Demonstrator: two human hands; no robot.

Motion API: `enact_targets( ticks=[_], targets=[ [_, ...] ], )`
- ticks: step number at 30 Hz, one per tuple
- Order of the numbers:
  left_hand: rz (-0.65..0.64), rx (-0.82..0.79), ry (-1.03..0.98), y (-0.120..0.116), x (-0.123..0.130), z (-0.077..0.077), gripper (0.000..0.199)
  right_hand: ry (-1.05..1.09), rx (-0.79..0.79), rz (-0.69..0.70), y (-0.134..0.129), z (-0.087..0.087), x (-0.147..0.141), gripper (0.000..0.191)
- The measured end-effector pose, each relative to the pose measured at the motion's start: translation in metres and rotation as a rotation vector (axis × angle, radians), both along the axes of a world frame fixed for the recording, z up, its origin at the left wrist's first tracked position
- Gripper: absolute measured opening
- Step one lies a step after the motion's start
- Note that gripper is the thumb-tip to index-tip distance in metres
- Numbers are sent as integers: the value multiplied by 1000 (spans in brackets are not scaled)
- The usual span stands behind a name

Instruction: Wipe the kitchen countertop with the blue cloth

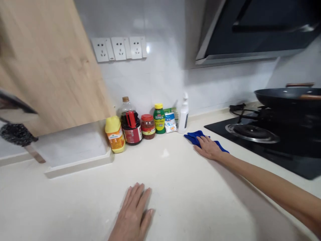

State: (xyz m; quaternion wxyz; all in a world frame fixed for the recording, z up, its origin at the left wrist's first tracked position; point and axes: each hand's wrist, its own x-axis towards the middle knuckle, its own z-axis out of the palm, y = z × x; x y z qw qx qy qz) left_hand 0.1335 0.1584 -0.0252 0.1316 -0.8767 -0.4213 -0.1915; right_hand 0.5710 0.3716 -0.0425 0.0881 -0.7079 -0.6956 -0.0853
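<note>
My right hand (208, 148) rests palm down on a blue cloth (194, 135), its fingers spread over the fabric. The cloth lies crumpled on the white countertop (175, 187), between a white spray bottle (184, 115) and the edge of the black stove. In the lower middle, my left hand (132, 212) is open on the bare counter, fingers stretched out and holding nothing. Part of the cloth is hidden under my right hand.
Along the wall stand a yellow bottle (115, 134), a dark sauce bottle (130, 124), a red-lidded jar (148, 127), a green bottle (159, 118) and a white packet (170, 123). At right is a gas stove (253, 150) with a wok (281, 97); a wooden cabinet (55, 67) overhangs the left.
</note>
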Motion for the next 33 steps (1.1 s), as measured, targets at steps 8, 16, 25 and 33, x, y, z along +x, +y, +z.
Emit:
enact_targets(
  ticks=[8,16,25,33],
  targets=[
    [-32,-68,-78,2,4,6,37,-61,-75,191,17,23,-160,78],
    [104,-49,-202,2,2,9,42,-45,-77,494,-31,36,-281,80],
    [292,-207,-432,4,-22,12,51,165,-133,1095,-148,32,-332,81],
    [215,-312,-378,-25,-40,32,59,420,-236,1206,-171,47,-271,58]
  ],
)
